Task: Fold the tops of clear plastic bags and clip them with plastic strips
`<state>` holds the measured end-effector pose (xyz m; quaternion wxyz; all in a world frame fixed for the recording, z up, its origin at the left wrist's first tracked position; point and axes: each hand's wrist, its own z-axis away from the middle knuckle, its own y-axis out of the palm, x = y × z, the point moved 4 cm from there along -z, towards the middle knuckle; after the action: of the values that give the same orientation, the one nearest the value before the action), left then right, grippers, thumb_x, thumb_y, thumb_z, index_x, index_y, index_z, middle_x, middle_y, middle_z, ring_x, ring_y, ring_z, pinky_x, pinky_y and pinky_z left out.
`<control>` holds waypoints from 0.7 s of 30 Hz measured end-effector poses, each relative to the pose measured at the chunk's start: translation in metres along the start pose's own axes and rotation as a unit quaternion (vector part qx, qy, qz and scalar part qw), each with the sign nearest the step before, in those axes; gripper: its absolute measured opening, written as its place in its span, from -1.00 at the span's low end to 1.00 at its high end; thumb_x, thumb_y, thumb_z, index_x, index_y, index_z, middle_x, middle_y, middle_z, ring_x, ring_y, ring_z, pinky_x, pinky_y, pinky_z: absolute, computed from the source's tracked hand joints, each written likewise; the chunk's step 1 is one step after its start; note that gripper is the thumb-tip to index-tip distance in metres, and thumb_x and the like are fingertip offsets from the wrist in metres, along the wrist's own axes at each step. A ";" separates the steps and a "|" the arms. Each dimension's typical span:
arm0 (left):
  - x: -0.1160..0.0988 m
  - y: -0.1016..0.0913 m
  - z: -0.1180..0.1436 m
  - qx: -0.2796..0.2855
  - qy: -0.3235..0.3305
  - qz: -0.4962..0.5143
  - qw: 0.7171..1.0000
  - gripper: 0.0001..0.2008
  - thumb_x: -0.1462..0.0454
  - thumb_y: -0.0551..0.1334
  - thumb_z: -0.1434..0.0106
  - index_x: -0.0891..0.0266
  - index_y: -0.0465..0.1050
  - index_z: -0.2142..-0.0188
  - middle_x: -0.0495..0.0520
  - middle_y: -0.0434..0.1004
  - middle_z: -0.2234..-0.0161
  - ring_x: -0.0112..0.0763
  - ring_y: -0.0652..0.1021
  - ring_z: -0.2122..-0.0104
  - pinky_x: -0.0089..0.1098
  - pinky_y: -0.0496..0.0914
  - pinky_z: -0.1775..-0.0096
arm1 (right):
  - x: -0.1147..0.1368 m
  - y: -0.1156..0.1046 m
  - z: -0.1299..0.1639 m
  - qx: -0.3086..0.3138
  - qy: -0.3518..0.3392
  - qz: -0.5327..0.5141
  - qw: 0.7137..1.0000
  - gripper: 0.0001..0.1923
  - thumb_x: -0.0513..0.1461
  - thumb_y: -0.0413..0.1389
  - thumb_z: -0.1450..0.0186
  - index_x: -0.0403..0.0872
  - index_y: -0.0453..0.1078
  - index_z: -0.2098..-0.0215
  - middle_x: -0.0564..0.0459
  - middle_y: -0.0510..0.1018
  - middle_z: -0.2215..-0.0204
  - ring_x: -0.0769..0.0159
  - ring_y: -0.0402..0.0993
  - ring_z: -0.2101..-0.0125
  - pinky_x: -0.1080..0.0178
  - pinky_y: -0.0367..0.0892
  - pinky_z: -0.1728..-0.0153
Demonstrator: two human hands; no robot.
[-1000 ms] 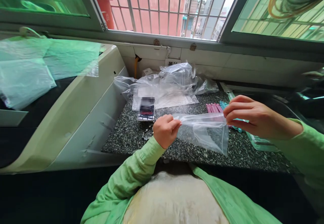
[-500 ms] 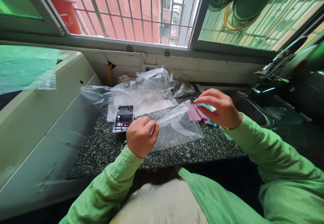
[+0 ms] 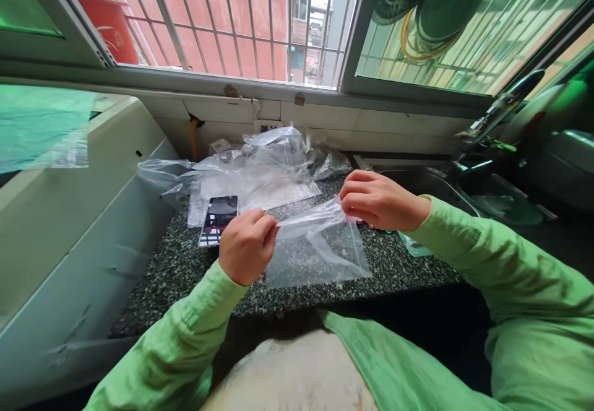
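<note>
both hands (image 3: pixel 248 244) (image 3: pixel 378 200) pinch a clear, empty, crinkled zip bag (image 3: pixel 315 247) by its top edge.

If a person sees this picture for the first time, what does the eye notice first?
First, the clear plastic bag stretched between the left hand and the right hand, above the speckled counter. Next, the crumpled heap of plastic bags behind it under the window, with a phone lying at its front edge.
</note>
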<state>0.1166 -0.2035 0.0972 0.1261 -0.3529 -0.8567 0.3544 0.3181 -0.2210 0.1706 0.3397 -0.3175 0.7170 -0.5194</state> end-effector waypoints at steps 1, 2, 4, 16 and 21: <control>0.001 0.000 0.000 0.007 -0.004 0.010 1.000 -0.80 0.28 0.08 -0.18 0.22 0.34 0.55 0.01 0.30 0.59 -0.41 0.34 0.52 -0.42 0.21 0.45 | 0.001 -0.003 0.004 -0.019 0.002 0.003 1.000 -0.78 -0.26 -0.10 -0.28 -0.08 0.32 0.47 0.03 0.45 0.44 0.35 0.22 0.32 0.24 0.23 0.24; 0.002 0.001 0.000 0.016 -0.008 0.024 1.000 -0.79 0.27 0.08 -0.19 0.23 0.34 0.56 0.00 0.29 0.59 -0.42 0.34 0.53 -0.42 0.21 0.45 | 0.000 -0.005 0.008 -0.040 0.006 0.005 0.999 -0.79 -0.26 -0.09 -0.28 -0.07 0.33 0.46 0.03 0.45 0.43 0.34 0.23 0.32 0.23 0.23 0.23; 0.004 0.003 0.000 0.040 -0.015 0.060 0.997 -0.77 0.25 0.07 -0.19 0.23 0.33 0.56 -0.01 0.28 0.59 -0.45 0.33 0.54 -0.44 0.21 0.46 | -0.003 -0.009 0.016 -0.078 0.019 0.006 0.997 -0.82 -0.26 -0.06 -0.26 -0.05 0.33 0.44 0.05 0.46 0.42 0.35 0.25 0.32 0.22 0.25 0.21; 0.007 0.023 -0.010 0.133 -0.051 0.091 0.986 -0.78 0.27 0.07 -0.18 0.28 0.38 0.54 0.01 0.31 0.56 -0.45 0.34 0.52 -0.44 0.22 0.44 | -0.032 0.027 0.052 -0.129 0.346 -0.236 0.899 -0.68 -0.04 -0.01 -0.20 -0.13 0.35 0.46 0.08 0.36 0.61 0.47 0.22 0.59 0.36 0.19 0.56; 0.008 0.037 -0.014 0.146 -0.029 0.083 0.985 -0.78 0.27 0.07 -0.18 0.28 0.39 0.52 0.03 0.33 0.54 -0.43 0.36 0.49 -0.43 0.23 0.42 | -0.030 0.062 0.067 -0.081 0.434 -0.354 0.824 -0.58 0.06 0.00 -0.13 -0.15 0.31 0.55 0.11 0.32 0.67 0.49 0.18 0.64 0.37 0.11 0.62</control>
<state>0.1363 -0.1722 0.0811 0.1215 -0.3902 -0.7668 0.4949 0.3834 -0.2163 0.1002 -0.2409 -0.3176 0.6680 -0.6283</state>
